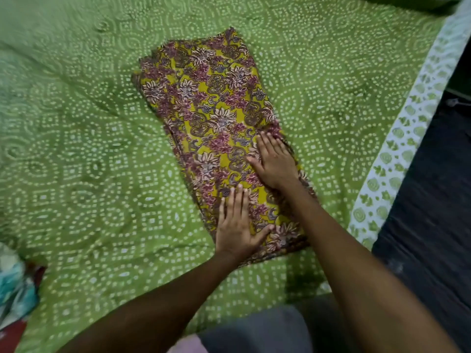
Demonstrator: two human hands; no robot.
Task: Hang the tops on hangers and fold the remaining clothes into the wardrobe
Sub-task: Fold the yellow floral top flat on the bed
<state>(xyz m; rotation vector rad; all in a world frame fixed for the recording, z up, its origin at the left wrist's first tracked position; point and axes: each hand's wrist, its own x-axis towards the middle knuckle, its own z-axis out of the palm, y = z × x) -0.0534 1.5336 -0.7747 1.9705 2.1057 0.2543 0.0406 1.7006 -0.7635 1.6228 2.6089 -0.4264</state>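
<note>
A yellow garment with a maroon and cream flower print (209, 108) lies folded into a long narrow strip on the green bedsheet, running from the far middle toward me. My left hand (237, 225) presses flat on its near end, fingers straight and together. My right hand (274, 161) lies flat a little farther up, on the strip's right side, fingers straight and pointing away from me. Neither hand grips the cloth.
The green bedsheet with white dotted patterns (89, 149) covers the bed; its white-bordered edge (397, 149) runs down the right, with dark floor (433, 212) beyond. A heap of teal, white and red cloth (15, 294) lies at the left edge.
</note>
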